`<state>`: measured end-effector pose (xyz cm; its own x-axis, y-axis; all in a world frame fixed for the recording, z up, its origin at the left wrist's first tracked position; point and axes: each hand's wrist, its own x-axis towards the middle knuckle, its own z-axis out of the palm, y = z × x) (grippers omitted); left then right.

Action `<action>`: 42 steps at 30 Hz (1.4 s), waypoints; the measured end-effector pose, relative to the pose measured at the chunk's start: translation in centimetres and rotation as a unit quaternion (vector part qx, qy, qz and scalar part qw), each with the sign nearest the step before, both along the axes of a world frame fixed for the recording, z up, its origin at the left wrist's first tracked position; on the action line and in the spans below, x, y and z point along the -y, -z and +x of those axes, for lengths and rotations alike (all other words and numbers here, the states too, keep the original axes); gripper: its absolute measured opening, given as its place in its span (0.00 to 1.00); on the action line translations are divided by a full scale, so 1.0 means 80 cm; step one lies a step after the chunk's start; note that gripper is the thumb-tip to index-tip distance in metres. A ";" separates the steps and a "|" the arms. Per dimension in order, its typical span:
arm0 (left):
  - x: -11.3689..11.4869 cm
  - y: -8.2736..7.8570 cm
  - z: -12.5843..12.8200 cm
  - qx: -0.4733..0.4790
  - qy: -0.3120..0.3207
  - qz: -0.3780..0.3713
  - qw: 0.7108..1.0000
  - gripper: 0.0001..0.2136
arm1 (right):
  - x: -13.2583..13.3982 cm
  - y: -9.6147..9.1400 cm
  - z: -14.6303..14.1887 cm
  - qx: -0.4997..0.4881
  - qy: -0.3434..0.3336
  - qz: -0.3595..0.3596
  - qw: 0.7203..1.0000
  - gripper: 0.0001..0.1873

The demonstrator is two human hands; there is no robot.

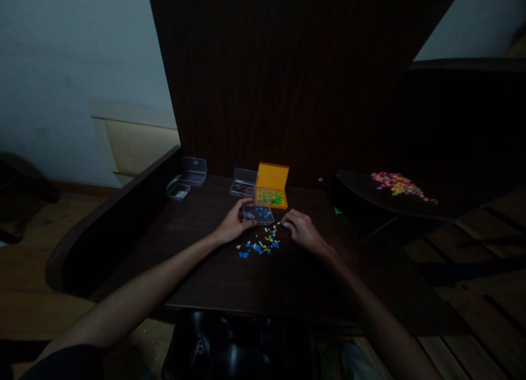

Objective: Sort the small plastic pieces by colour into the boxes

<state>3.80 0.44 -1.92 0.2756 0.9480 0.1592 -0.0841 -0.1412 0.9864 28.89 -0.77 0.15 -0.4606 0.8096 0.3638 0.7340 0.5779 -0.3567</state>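
A small clear plastic box point(258, 213) with blue pieces inside sits on the dark wooden table point(213, 276). My left hand point(233, 224) curls round the box's left side. My right hand point(301, 230) rests to the right of the box, fingers bent in a pinch at the edge of a scatter of small blue and yellow pieces point(259, 244). Whatever is between the right fingertips is too small to make out. The scattered pieces lie between my two hands, just in front of the box.
An open orange case point(272, 189) with green and yellow pieces stands behind the clear box. Other clear boxes lie at the back point(243, 181) and back left point(187, 177). A pile of pink and yellow pieces point(395, 183) lies on a dark surface at the right.
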 end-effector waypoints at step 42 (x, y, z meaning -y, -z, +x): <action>-0.001 0.001 -0.002 -0.005 0.002 0.009 1.000 0.31 | 0.001 -0.010 -0.020 0.037 -0.089 -0.108 0.990 0.05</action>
<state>3.60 0.53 -2.00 0.2801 0.9443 0.1727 -0.0753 -0.1577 0.9846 27.27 -0.85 0.92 -0.6212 0.7689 0.1516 0.6566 0.6162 -0.4349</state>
